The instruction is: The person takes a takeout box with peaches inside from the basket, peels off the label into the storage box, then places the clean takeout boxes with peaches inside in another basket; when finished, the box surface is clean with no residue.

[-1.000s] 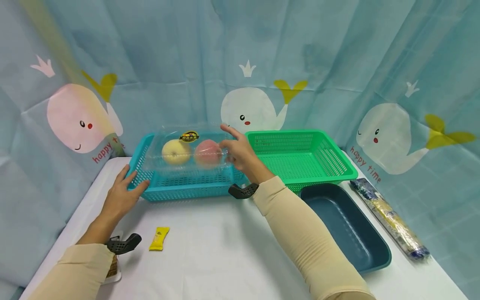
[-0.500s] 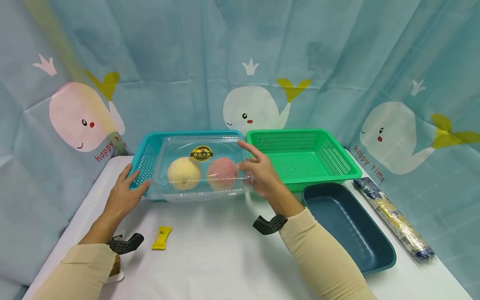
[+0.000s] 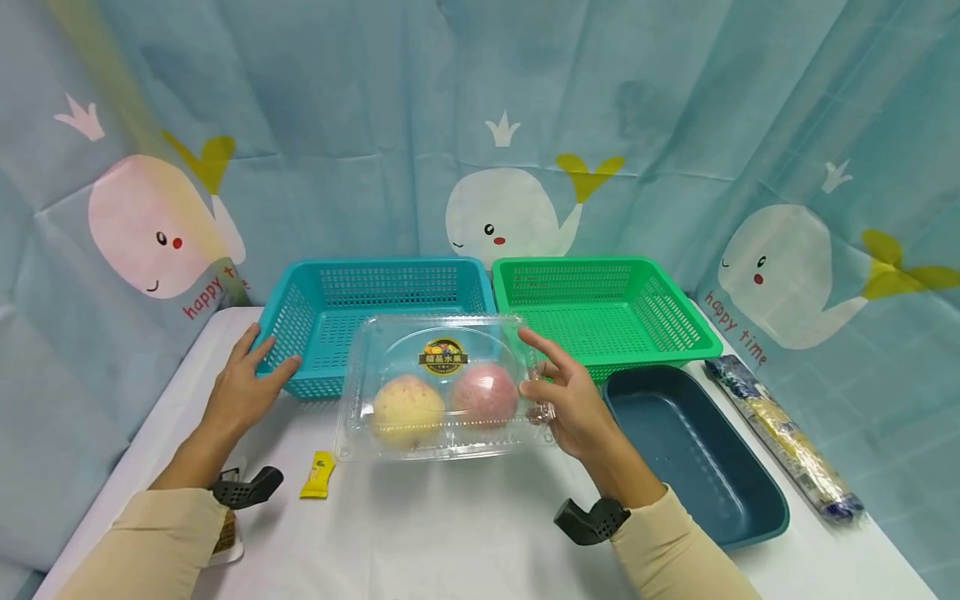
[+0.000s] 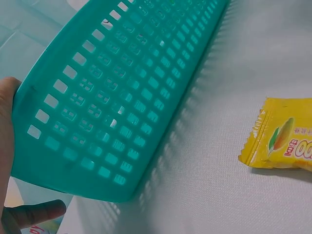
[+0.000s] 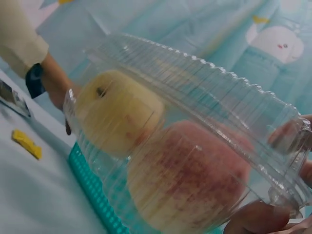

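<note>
My right hand (image 3: 576,408) grips the right end of a clear plastic fruit box (image 3: 390,350), held up in front of the baskets. Through its lid show a yellow round fruit (image 3: 407,411) and a pinkish-red one (image 3: 484,394); a black and gold label sits on the lid. In the right wrist view, fingertips (image 5: 258,217) press the end of the box. My left hand (image 3: 243,392) rests at the left front corner of the blue basket (image 3: 318,388), fingers spread. The left wrist view shows the basket's perforated wall (image 4: 92,107) beside a finger, with the thumb apart below.
A green basket (image 3: 667,312) adjoins the blue one. In front of it lies a dark blue tub (image 3: 693,442), with a long shiny packet (image 3: 783,437) to its right. A yellow wrapped snack (image 3: 318,475) and a partly hidden package (image 3: 231,542) lie near the left arm.
The right hand has brought the fruit box out from over the blue basket, toward me and to the right. The left hand has stayed at the basket's corner.
</note>
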{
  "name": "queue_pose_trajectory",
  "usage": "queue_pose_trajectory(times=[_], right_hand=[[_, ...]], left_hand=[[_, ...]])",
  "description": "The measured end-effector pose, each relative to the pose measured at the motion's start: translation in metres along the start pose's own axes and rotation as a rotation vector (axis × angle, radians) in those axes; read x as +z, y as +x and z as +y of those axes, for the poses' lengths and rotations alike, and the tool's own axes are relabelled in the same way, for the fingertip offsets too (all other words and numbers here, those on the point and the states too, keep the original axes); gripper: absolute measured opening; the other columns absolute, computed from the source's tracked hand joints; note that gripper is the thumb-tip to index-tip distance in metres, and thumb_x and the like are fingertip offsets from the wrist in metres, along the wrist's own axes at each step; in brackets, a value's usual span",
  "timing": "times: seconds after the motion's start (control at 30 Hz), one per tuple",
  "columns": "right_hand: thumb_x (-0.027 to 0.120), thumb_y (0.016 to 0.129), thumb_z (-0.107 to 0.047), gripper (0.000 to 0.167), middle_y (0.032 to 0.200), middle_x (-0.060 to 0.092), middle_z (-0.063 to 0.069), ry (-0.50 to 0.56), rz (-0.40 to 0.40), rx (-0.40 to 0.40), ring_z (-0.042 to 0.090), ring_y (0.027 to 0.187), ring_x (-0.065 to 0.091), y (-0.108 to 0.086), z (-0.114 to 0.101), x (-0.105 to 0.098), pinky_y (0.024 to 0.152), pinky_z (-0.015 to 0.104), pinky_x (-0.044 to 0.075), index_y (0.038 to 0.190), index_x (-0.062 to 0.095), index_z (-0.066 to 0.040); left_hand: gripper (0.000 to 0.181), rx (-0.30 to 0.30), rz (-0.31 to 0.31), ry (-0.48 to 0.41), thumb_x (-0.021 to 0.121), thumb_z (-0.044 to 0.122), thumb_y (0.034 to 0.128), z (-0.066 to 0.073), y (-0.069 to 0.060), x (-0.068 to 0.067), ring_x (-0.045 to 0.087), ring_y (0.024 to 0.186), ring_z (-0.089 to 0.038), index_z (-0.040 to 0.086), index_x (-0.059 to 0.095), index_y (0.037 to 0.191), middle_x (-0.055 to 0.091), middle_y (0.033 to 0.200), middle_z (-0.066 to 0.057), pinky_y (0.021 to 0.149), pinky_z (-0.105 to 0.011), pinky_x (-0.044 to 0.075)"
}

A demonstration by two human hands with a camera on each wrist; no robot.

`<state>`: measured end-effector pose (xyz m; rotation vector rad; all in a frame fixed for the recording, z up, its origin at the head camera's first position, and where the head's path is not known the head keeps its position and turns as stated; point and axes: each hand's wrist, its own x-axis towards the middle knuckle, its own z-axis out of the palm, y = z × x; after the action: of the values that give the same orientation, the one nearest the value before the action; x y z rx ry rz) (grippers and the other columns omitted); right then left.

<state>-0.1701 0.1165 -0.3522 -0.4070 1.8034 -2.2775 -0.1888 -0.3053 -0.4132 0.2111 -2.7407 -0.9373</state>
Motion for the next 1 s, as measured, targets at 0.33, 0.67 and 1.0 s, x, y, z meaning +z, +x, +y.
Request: queue_pose_trajectory(times=[0.33, 0.67, 1.0], right_hand=[[0.054, 0.085, 0.012, 0.071, 0.116, 0.034, 0.021, 0.047, -0.011, 0.021, 0.019, 0.073, 0.043, -0.037, 0.018, -0.017, 0.052, 0.019, 0.043, 0.150, 0.033, -0.009], [0.055, 0.084, 0.012, 0.070, 0.101, 0.036, 0.016, 0.069, -0.028, -0.008, 0.012, 0.069, 0.043, -0.057, 0.046, -0.031, 0.052, 0.018, 0.043, 0.149, 0.031, -0.002], [0.054, 0.083, 0.015, 0.070, 0.097, 0.039, 0.014, 0.070, -0.080, -0.021, 0.010, 0.070, 0.049, -0.064, 0.067, -0.048, 0.055, 0.018, 0.048, 0.147, 0.029, 0.003]], left_hand=[[0.080, 0.001, -0.003, -0.002, 0.045, 0.052, 0.0972, -0.002, 0.000, 0.000, 0.009, 0.139, -0.050, -0.006, 0.023, 0.149, 0.000, 0.159, -0.017, 0.093, -0.072, 0.027], [0.079, 0.012, -0.012, 0.002, 0.045, 0.051, 0.0978, 0.000, 0.000, -0.001, 0.008, 0.139, -0.050, -0.005, 0.022, 0.149, -0.001, 0.159, -0.017, 0.093, -0.073, 0.027], [0.079, 0.015, -0.014, 0.009, 0.045, 0.051, 0.0980, -0.002, 0.001, -0.001, 0.008, 0.139, -0.049, -0.005, 0.023, 0.149, -0.001, 0.159, -0.016, 0.095, -0.073, 0.025]])
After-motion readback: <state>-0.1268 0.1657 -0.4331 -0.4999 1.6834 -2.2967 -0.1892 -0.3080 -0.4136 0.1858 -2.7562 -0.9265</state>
